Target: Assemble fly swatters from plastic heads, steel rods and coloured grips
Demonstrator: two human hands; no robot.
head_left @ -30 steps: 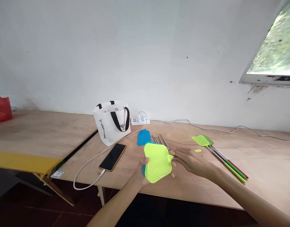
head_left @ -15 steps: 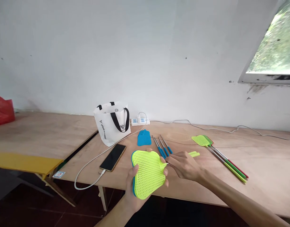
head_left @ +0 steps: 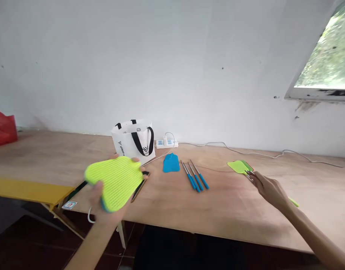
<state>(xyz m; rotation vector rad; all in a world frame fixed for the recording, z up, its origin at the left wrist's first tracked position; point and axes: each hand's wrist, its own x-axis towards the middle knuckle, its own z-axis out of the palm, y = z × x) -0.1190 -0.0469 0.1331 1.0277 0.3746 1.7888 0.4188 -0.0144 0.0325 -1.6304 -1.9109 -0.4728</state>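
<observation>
My left hand [head_left: 105,210], at lower left and blurred, grips yellow-green fly swatter heads [head_left: 118,178] with a blue edge showing beneath. My right hand [head_left: 269,187] is closed around thin metal rods [head_left: 250,173] over the fly swatters lying at right, whose yellow-green head [head_left: 237,166] shows in front of its fingertips. One yellow-green handle end [head_left: 294,202] sticks out beyond the right forearm. Mid-table lie a blue swatter head [head_left: 171,162] and several metal rods with blue handles [head_left: 199,182].
A white bag with black handles [head_left: 127,144] stands behind my left hand. A phone [head_left: 139,189] is partly hidden by the swatter heads. A power strip [head_left: 166,143] and its cable lie along the wall. A yellow-edged table [head_left: 26,191] adjoins at left.
My hands have moved apart. The left carried the swatter heads left over the phone; the right moved right with the rods, away from the heads, to the fly swatters lying there.
</observation>
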